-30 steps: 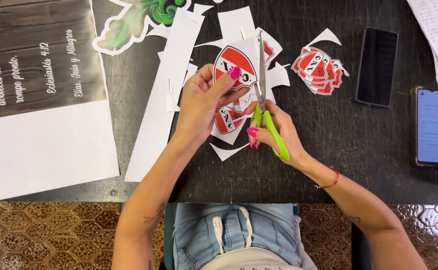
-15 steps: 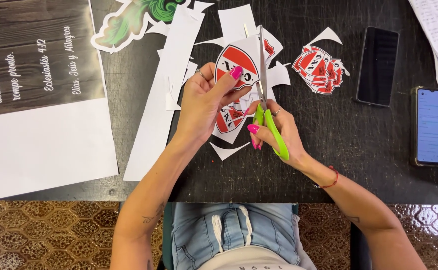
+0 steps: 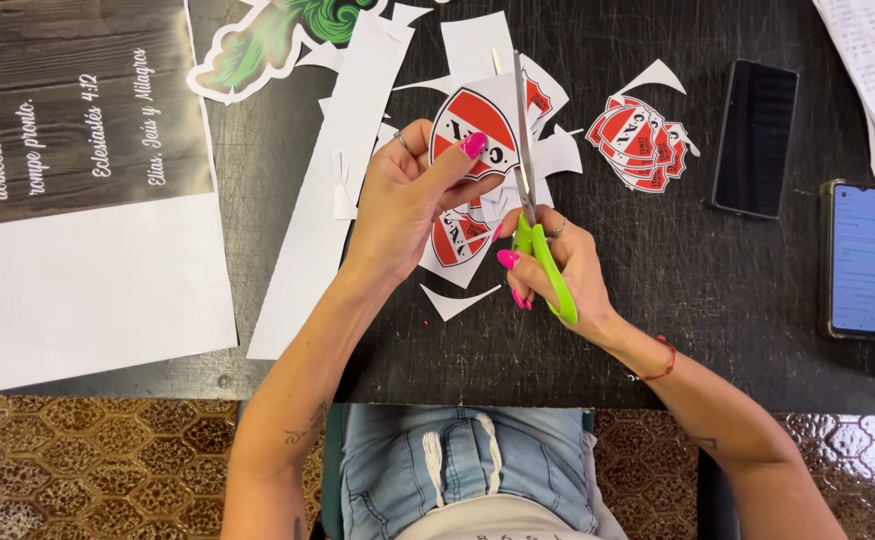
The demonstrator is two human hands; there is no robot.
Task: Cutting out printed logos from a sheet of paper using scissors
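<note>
1. Crest sheet [image 3: 478,125]: red-and-white printed paper, held above the dark table [image 3: 658,320] at centre, raised so the blades can run along its edge.
2. Left hand [image 3: 408,195]: closed on the sheet, thumb on top, steadying it.
3. Right hand [image 3: 558,265]: gripping green scissors [image 3: 533,215], blades pointing far, nearly closed.
4. Cut crests [image 3: 638,140]: piled right, clear of scraps.

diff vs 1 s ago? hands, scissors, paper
Barely any change. The right hand keeps the green-handled scissors along the right edge of the red shield cutout, blades edging slightly further up the table. The left hand still pinches that cutout. Stack of cut shields, dark phone and lit phone unmoved.
</note>
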